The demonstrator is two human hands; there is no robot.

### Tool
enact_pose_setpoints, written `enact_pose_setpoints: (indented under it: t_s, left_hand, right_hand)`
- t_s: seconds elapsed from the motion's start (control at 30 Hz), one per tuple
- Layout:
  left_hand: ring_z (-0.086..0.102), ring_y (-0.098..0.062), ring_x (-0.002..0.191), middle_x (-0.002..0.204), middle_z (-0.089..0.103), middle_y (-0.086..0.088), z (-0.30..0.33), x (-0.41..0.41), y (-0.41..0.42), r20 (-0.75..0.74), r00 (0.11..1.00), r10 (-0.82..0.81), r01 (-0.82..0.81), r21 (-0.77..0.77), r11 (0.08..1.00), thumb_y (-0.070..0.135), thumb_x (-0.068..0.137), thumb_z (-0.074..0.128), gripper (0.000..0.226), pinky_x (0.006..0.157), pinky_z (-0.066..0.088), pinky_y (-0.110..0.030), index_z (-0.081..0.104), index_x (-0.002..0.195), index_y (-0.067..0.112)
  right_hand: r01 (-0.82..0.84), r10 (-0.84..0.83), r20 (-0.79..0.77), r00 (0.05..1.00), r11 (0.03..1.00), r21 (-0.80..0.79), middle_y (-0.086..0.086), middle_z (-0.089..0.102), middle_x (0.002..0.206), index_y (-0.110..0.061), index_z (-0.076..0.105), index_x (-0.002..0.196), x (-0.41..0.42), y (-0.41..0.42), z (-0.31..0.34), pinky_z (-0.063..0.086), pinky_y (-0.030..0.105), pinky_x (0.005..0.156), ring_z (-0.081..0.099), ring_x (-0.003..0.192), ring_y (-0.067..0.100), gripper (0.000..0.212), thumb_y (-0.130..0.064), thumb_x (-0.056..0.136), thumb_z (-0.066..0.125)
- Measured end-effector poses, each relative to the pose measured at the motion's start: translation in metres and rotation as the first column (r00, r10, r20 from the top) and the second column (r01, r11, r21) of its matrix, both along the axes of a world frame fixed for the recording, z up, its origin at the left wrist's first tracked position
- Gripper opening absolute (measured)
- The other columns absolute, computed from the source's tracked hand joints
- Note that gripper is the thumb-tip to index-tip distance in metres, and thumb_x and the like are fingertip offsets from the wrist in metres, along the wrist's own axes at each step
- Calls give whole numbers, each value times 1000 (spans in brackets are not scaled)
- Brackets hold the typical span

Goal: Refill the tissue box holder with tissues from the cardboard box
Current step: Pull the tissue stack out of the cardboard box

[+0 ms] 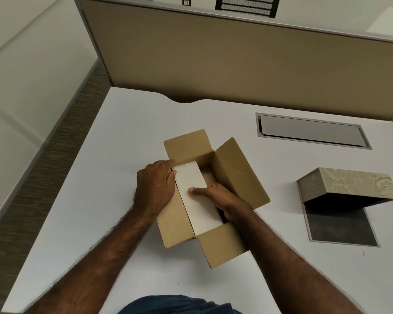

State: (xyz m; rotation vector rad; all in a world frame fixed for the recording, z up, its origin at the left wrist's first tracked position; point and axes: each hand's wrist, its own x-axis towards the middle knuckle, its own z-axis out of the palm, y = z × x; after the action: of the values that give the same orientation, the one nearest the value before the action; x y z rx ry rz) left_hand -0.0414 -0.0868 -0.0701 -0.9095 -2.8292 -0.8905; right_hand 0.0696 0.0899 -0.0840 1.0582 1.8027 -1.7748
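Cardboard box (213, 214) on white table (95, 177), all four flaps splayed open. Inside, white tissue stack (192, 189), plain rectangular block, tilted, far end raised above rim. Left hand (156, 186) curled around stack's left side at box wall; right hand (218, 200) reaching into box, thumb on top face, gripping right side. Tissue box holder (347, 191) well right, patterned beige lid hinged open, dark interior.

Both hands (156, 184) (222, 198) grip a white tissue stack (195, 193) inside the cardboard box (236, 173).
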Motion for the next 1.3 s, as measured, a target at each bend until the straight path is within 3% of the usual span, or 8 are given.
enact_pose_setpoints:
  t_s: [0.13,0.27,0.7,0.93,1.0,1.1,1.2,1.3]
  left_hand:
    - [71,-35,108,120,76,-15,1,0,2,3,1000,7,-7,-9,1000,22,98,65,30,95,50,-48,72,123,6]
    - [71,-35,109,121,76,-14,2,0,2,5,1000,1,-1,-16,1000,22,98,65,31,96,51,-49,71,125,7]
    - [70,-36,110,121,76,-13,3,-6,-2,14,1000,26,-27,44,999,15,97,62,31,99,50,-48,72,124,9]
    - [59,-13,119,127,66,2,55,29,10,229,973,-10,-75,358,931,41,104,49,46,99,41,-9,66,131,7]
    - [58,-9,122,131,64,8,79,54,21,463,883,-81,-143,430,891,65,97,40,66,106,45,-19,63,136,16]
    - [67,-10,121,129,72,9,96,85,34,731,612,-302,-207,517,831,98,68,42,98,105,51,-34,60,138,31]
    - [70,-19,119,127,75,2,99,108,45,833,326,-447,-254,533,807,97,57,58,104,101,57,-44,55,142,36]
    - [67,-32,125,136,68,-12,94,130,56,838,176,-517,-253,546,798,84,63,72,102,104,54,-53,51,146,28]
  right_hand:
    - [35,-35,7,999,994,-105,7,83,108,-16,74,113,0,5,3,64,45,98,79,104,29,45,-50,85,87]
    - [21,-19,9,1000,986,-165,7,81,108,-16,71,115,-4,5,9,62,38,85,78,99,27,41,-46,90,83]
    - [71,-133,-247,960,967,-244,13,78,121,-12,59,138,6,6,38,62,51,98,76,108,34,74,-46,78,85]
    - [155,-295,-316,902,903,-401,11,76,109,-13,60,141,29,15,87,64,40,78,77,95,28,69,-48,83,77]
    - [195,-364,-342,866,877,-439,11,77,107,-15,63,136,38,19,98,65,41,78,77,94,29,59,-48,88,76]
    - [261,-464,-378,801,839,-477,9,79,97,-18,66,125,53,25,113,66,40,73,79,84,26,41,-45,95,70]
    - [329,-541,-403,738,810,-485,7,79,95,-20,67,120,69,35,121,66,40,73,78,86,26,35,-44,95,69]
    - [404,-586,-442,679,801,-442,7,79,103,-21,65,127,88,44,124,65,41,80,78,94,28,38,-43,97,72]
